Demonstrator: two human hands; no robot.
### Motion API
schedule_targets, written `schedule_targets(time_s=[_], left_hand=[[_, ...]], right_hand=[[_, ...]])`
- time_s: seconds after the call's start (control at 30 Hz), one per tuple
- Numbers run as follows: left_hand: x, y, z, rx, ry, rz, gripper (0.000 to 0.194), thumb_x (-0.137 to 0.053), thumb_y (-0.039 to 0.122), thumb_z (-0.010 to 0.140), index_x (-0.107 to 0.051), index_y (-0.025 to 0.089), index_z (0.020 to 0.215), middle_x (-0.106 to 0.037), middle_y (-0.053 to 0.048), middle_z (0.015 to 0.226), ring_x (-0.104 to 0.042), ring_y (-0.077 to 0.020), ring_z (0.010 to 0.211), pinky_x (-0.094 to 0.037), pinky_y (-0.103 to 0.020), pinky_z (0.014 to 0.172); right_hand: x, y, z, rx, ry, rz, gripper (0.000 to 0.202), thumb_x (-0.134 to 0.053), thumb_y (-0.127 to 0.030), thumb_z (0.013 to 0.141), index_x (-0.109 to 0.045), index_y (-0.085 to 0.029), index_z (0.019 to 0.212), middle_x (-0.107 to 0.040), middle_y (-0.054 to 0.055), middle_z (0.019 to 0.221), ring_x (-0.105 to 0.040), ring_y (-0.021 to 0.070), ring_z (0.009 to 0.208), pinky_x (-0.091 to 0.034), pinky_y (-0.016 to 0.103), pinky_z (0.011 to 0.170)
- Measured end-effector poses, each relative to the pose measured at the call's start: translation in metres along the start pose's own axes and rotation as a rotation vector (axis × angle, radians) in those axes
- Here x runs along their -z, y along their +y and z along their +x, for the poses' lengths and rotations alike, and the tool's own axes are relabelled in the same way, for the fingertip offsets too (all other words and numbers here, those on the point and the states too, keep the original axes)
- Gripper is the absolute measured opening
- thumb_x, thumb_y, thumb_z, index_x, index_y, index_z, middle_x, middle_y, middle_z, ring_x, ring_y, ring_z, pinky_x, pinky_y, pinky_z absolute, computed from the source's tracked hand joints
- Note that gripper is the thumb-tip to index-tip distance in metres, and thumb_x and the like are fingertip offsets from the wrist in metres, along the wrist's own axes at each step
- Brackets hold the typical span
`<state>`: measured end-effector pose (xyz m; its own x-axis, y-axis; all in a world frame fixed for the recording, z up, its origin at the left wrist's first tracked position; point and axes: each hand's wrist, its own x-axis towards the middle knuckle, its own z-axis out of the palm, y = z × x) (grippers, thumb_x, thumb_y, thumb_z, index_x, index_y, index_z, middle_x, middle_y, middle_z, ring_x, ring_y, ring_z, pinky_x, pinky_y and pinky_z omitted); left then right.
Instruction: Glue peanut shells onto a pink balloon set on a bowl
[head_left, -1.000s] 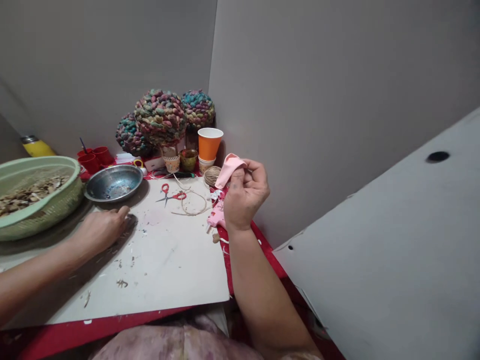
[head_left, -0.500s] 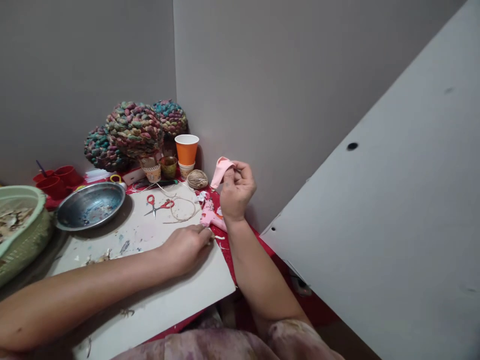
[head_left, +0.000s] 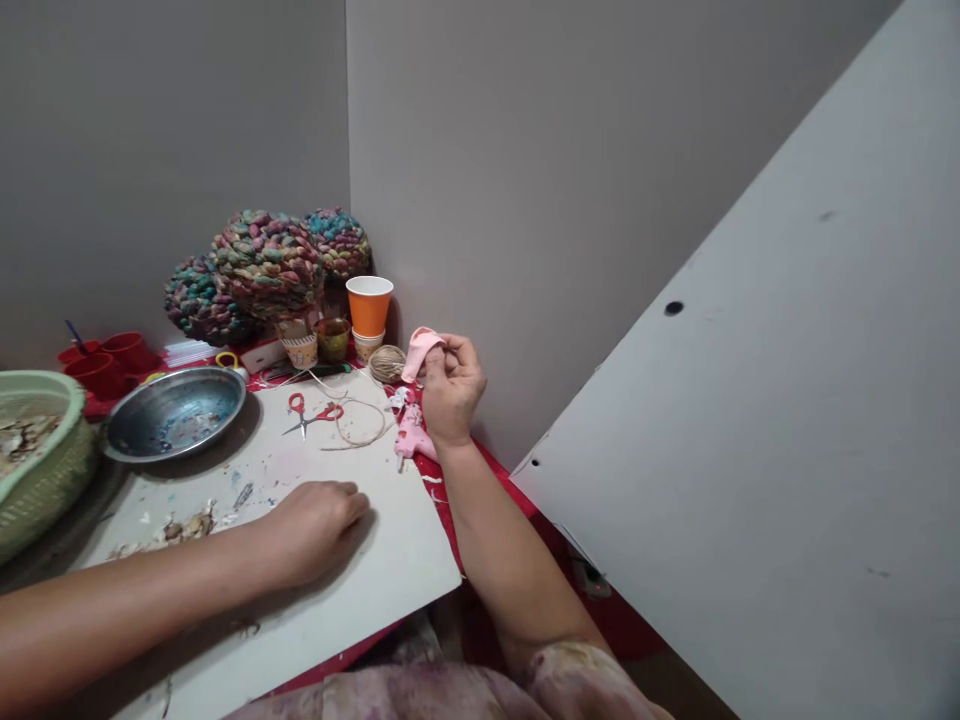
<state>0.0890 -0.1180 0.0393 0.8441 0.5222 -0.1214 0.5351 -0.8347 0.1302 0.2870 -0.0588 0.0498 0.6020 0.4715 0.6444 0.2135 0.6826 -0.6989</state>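
Pink piece [head_left: 420, 354] is clamped between thumb and fingers of the right hand [head_left: 454, 398], raised near the twine [head_left: 387, 364] and glue gun [head_left: 412, 436]; it looks light, soft and floppy (perhaps a limp balloon, hard to say), so a pinch on its edge should hold it best. The left hand [head_left: 313, 532] lies curled on the board [head_left: 405, 555], its contents, if any, hidden, with scissors [head_left: 331, 411] beyond.

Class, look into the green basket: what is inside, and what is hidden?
The green basket holds a heap of brown and whitish flaky pieces. Anything beneath their top layer is covered, so its bottom cannot be seen, and its left side lies outside the picture.
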Motion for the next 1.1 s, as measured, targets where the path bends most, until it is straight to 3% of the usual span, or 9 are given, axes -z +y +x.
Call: schedule_targets(time_s=[0.1,0.2,0.37,0.53,0.67,0.8,1.1], left_hand=[[0.014,-0.018,-0.037,0.113,-0.098,-0.093,0.019,-0.048,0.017,0.082,-0.059,0.020,0.067,-0.065,-0.003,0.066,-0.058,-0.0170,0.059,-0.033,-0.027,0.054],[0.030,-0.039,-0.051,0.267,-0.065,-0.170,0.014,-0.049,0.020,0.082,-0.060,0.021,0.074,-0.063,-0.001,0.063,-0.053,-0.0151,0.055,-0.030,-0.026,0.053],[0.034,-0.083,-0.022,0.544,0.174,-0.034,0.010,-0.052,0.029,0.084,-0.053,0.020,0.086,-0.066,-0.006,0.074,-0.058,-0.0208,0.063,-0.031,-0.028,0.055],[0.017,-0.111,0.023,0.574,0.242,-0.048,0.025,-0.060,0.035,0.080,-0.051,0.019,0.097,-0.068,-0.009,0.082,-0.063,-0.0263,0.075,-0.034,-0.029,0.058],[0.008,-0.115,0.039,0.541,0.278,-0.106,0.019,-0.060,0.018,0.076,-0.051,0.020,0.093,-0.067,-0.006,0.084,-0.063,-0.0223,0.078,-0.038,-0.028,0.063],[0.005,-0.111,0.039,0.508,0.296,-0.181,0.024,-0.053,0.005,0.071,-0.052,0.021,0.090,-0.066,-0.003,0.081,-0.061,-0.0192,0.074,-0.036,-0.026,0.062],[0.001,-0.095,0.038,0.499,0.371,-0.316,0.022,-0.057,0.004,0.065,-0.049,0.021,0.077,-0.056,0.002,0.068,-0.051,-0.0157,0.063,-0.030,-0.025,0.057]], right_hand=[[-0.001,-0.005,-0.002,-0.016,-0.016,0.012,0.011,-0.055,-0.029,0.089,-0.059,-0.019,0.091,-0.070,0.001,0.078,-0.067,0.0136,0.069,-0.051,0.023,0.061],[-0.002,-0.010,-0.004,-0.021,-0.015,0.005,0.011,-0.056,-0.029,0.089,-0.061,-0.019,0.091,-0.069,0.000,0.074,-0.067,0.0137,0.065,-0.051,0.022,0.058],[-0.003,-0.012,-0.006,-0.037,-0.029,-0.034,0.013,-0.057,-0.030,0.087,-0.062,-0.018,0.090,-0.070,0.002,0.076,-0.067,0.0142,0.065,-0.050,0.022,0.056],[-0.003,-0.007,-0.007,-0.081,-0.035,-0.032,0.014,-0.059,-0.030,0.086,-0.062,-0.017,0.089,-0.071,0.002,0.073,-0.067,0.0153,0.064,-0.050,0.024,0.058],[-0.004,-0.007,-0.006,-0.091,-0.049,-0.036,0.016,-0.059,-0.032,0.086,-0.063,-0.017,0.090,-0.073,0.005,0.080,-0.068,0.0156,0.066,-0.050,0.024,0.060],[-0.005,-0.009,-0.007,-0.084,-0.065,-0.063,0.016,-0.059,-0.031,0.086,-0.064,-0.017,0.090,-0.071,0.003,0.075,-0.066,0.0141,0.062,-0.049,0.023,0.058],[-0.005,-0.009,-0.009,-0.103,-0.101,-0.067,0.016,-0.058,-0.032,0.088,-0.064,-0.017,0.091,-0.069,0.001,0.071,-0.065,0.0146,0.065,-0.048,0.023,0.059]])
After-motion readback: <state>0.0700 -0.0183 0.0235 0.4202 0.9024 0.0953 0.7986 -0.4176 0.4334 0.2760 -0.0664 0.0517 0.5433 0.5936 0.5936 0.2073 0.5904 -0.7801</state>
